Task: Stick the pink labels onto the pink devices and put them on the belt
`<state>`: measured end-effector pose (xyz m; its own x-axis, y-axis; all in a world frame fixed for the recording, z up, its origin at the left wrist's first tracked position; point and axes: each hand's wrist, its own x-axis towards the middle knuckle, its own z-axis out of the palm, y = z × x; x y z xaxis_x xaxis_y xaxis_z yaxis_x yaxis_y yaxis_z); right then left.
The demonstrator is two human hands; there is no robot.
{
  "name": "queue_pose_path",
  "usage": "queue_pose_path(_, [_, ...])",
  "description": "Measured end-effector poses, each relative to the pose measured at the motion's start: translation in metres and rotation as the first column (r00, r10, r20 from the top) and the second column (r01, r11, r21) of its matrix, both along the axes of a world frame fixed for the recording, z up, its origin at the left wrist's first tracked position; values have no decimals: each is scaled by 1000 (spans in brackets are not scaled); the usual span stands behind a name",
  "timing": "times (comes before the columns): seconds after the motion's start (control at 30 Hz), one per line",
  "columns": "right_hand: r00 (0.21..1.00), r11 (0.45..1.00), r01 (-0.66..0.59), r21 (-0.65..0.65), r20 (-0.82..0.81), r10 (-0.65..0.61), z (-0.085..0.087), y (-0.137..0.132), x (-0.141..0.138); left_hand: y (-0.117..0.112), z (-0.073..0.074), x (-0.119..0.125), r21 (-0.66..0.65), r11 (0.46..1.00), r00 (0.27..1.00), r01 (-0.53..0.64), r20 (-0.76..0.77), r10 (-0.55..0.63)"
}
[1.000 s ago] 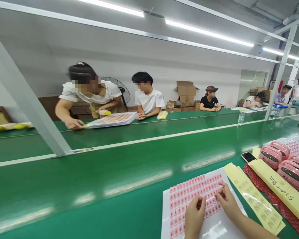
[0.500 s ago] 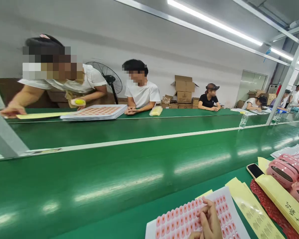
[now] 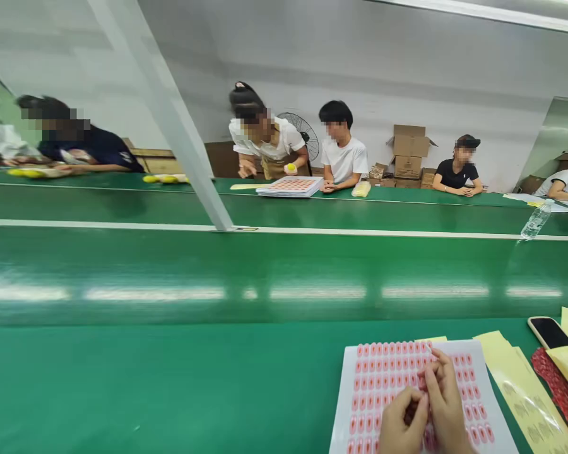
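Observation:
A white sheet carries rows of pink oval pieces with red centres, which look like press-on nails. My left hand is over the lower middle of the sheet, its thumb and fingers drawn together in a pinch. My right hand is beside it, fingers bent and closed, their tips close to the left hand's. Whatever the fingertips hold is too small or hidden to make out. Both hands cover some of the pink pieces.
Yellow printed sheets, red crinkled material and a phone lie at right. Across the green table sit several people, with a stack of printed sheets, a clear bottle and a slanted white post.
The view has swung left and levelled, so the sheet appears farther right and more upright. My left hand has come into clear view beside the right one.

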<state>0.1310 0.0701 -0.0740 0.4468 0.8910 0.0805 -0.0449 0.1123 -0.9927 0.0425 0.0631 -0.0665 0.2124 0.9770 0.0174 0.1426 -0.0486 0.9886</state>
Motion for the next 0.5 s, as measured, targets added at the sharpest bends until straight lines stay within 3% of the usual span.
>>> queue_pose_path(0.17, [998, 998, 52, 20, -20, -52, 19, 6, -1, 2, 24, 5, 18, 999, 986, 28, -165, -25])
queue_pose_path(0.27, [995, 988, 103, 116, -16, -102, 51, 1, -5, 4, 27, 11, 18, 1000, 970, -19, -243, 22])
queue_pose_path(0.4, [997, 940, 44, 337, 43, -62, 109, -32, 2, 5, 29, 18, 28, 996, 932, -80, -352, 85])
queue_pose_path(0.5, [981, 909, -25, 416, 185, -57, 125, -74, 24, 3, 32, 20, 52, 996, 902, -79, -422, 94])
